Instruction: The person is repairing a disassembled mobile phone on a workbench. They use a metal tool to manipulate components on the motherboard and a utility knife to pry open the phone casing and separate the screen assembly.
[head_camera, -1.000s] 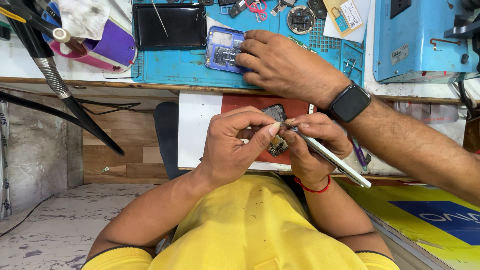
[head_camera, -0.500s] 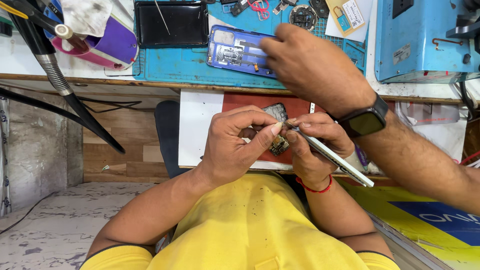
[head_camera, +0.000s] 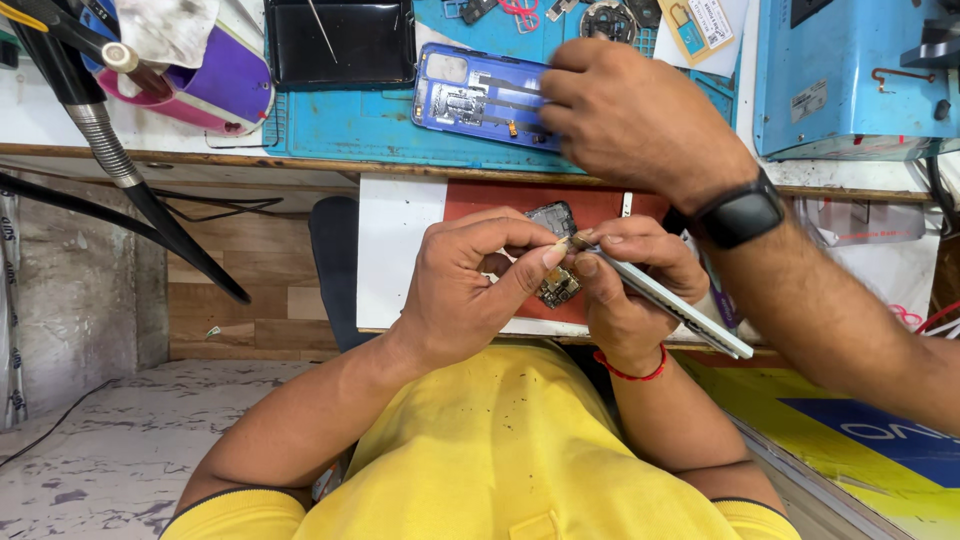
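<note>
**benchfan:** Starting closest in: yellow shirt (head_camera: 480, 450) fills the bottom, both forearms coming up out of it. The left hand (head_camera: 470, 285) is curled, thumb and forefinger pinched together on something tiny at the tip, too small for me to tell what. The right hand (head_camera: 625, 290) sits just right of it, nearly touching fingertip to fingertip, and it's wrapped around a slim silver tool (head_camera: 670, 300) held like a pen. The tool's tail sticks out down and to the right past the wrist, which has a red thread band (head_camera: 628, 370) on it.

**solderjoe:** And the actual part being worked on?

**benchfan:** Small dark circuit board (head_camera: 556, 250), tucked right behind and between the two hands, partly hidden by the fingers. It sits over a red mat (head_camera: 500, 200) on a white pull-out shelf (head_camera: 395, 240). The tool tip meets the left hand's pinch right above it.

**solderjoe:** Whose arm is that on the right?

**benchfan:** Another person. Their hand (head_camera: 625, 115) reaches in beyond the right hand, black smartwatch (head_camera: 738, 215) on the wrist, fingers resting on the end of a blue phone frame (head_camera: 480, 95) lying back-open on the blue work mat (head_camera: 350, 125). Further left of that, a black phone screen (head_camera: 340, 45), then a purple-and-pink case (head_camera: 225, 90). A blue machine (head_camera: 850, 75) stands far right.
</note>
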